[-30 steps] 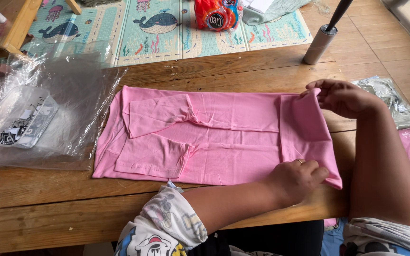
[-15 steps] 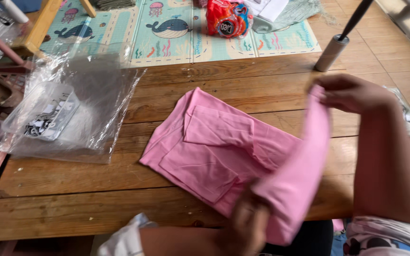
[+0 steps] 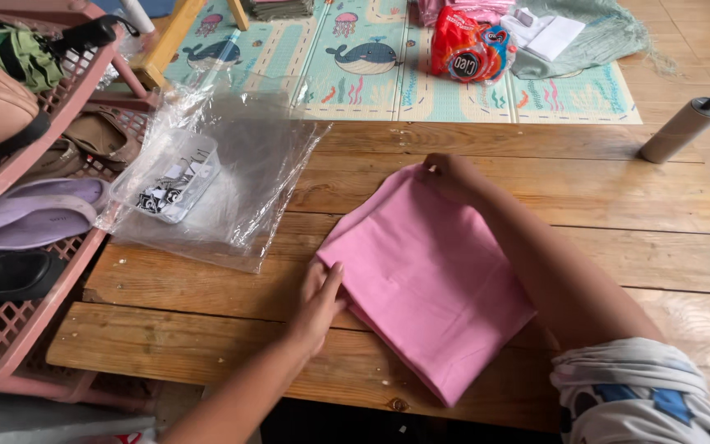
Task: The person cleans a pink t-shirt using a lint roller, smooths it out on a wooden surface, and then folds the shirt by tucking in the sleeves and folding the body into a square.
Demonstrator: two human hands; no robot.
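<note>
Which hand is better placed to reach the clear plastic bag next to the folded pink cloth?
Left, probably. The left hand rests at the cloth's near-left edge, close to the bag. The right hand holds the cloth's far corner and would need to cross over it.

Rolled-up white cartoon-print sleeve

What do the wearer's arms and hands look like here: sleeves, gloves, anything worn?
Both hands are bare: no gloves, rings or watch visible on the left hand or right hand. Forearms are uncovered. The right arm has a short light-grey sleeve with blue printed patches, bunched at the upper arm. No left sleeve shows.
</note>
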